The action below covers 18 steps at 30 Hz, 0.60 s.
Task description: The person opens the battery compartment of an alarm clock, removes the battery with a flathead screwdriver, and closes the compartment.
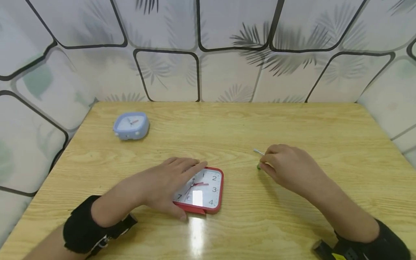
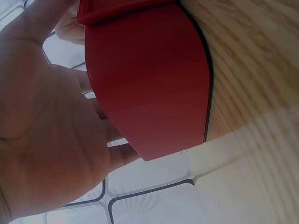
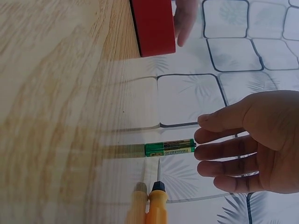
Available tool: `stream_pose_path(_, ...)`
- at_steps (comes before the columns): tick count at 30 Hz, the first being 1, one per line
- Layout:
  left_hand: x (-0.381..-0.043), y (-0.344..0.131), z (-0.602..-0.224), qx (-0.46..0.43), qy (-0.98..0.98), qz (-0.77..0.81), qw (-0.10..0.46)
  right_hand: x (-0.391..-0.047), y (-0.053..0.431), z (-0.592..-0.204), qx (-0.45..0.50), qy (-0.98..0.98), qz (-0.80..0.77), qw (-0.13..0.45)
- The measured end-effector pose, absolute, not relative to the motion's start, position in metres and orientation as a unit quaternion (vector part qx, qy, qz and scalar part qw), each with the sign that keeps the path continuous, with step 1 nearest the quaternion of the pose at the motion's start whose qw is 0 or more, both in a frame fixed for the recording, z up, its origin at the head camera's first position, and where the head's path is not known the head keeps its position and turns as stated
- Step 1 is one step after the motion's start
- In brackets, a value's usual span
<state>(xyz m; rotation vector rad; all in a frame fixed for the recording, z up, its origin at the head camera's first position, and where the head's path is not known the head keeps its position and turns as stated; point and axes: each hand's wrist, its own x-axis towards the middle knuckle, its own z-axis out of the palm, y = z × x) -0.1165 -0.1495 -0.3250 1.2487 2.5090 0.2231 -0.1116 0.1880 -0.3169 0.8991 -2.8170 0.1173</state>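
Note:
A square red clock (image 1: pixel 214 189) lies face up on the table, its white dial partly covered by my left hand (image 1: pixel 169 182). That hand grips the clock across its left part, fingers over the far edge and thumb at the near edge. In the left wrist view the clock's red side (image 2: pixel 149 84) fills the middle. My right hand (image 1: pixel 290 168) pinches the top end of a green battery (image 3: pixel 168 148), which stands upright on the table in the right wrist view. Beside the battery lies a screwdriver with an orange handle (image 3: pixel 157 207); its metal shaft (image 1: pixel 258 151) pokes out beyond the right hand.
A small light-blue clock (image 1: pixel 131 125) sits at the table's back left. The wooden table (image 1: pixel 240 126) ends against a wall (image 1: pixel 227 72) with a leaf and stone-outline pattern. Light glares off the tabletop below the red clock.

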Motion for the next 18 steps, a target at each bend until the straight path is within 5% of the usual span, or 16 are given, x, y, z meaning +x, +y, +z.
stream_pose_path(18,-0.113,-0.138,-0.327,0.466,0.882,-0.007,0.065,-0.111,0.188,-0.315,0.317,-0.938,0.046,0.136)
